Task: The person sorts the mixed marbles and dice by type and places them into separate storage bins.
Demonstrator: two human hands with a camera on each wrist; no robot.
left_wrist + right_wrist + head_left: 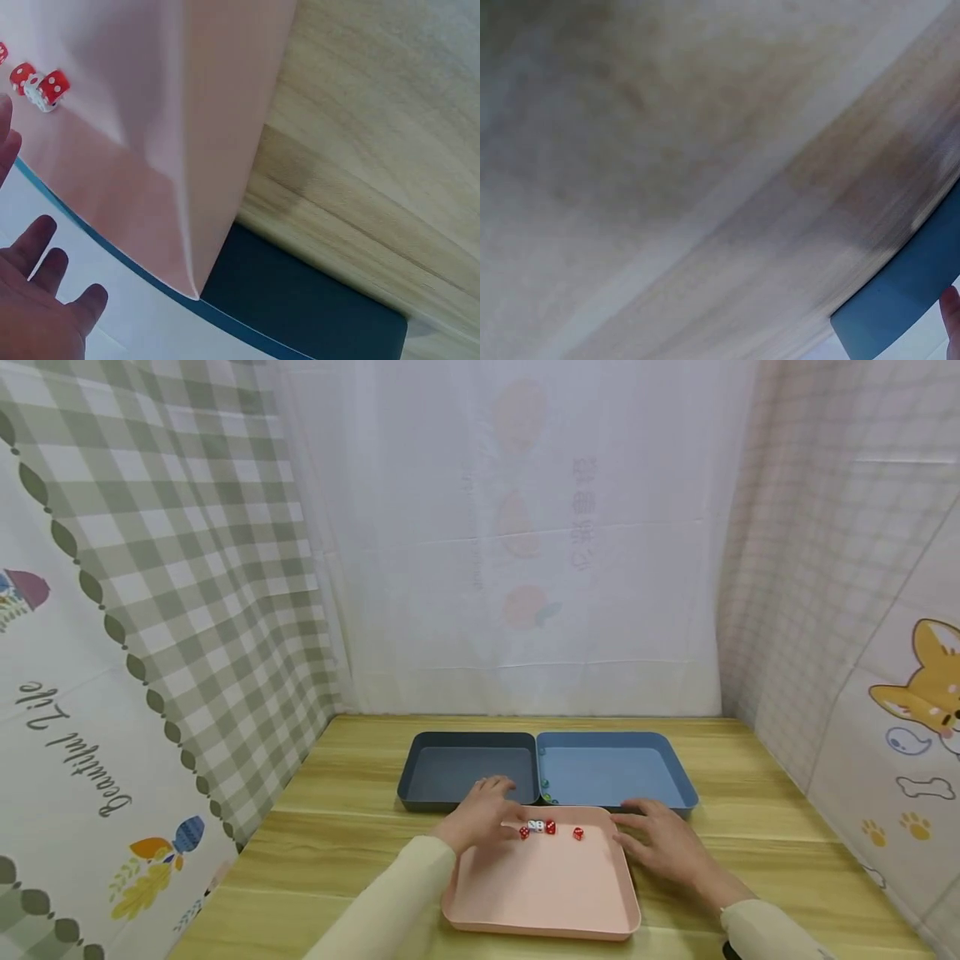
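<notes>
Several red dice and white dice (536,826) lie along the far side of a pink tray (547,893). One red die (578,833) sits apart, further right. My left hand (486,814) is over the tray's far left corner, its fingertips close to the leftmost red die (524,832). In the left wrist view the fingers (46,270) are spread, with nothing between them. My right hand (663,843) is beside the tray's far right corner, fingers extended at the rim. Only a fingertip (950,307) of it shows in the right wrist view.
Behind the pink tray, a dark navy tray (468,740) and a blue tray (622,768) stand side by side. Several small green marbles (546,784) lie along the blue tray's left wall. Cloth curtains (525,677) enclose the wooden table (330,852) at the back and sides.
</notes>
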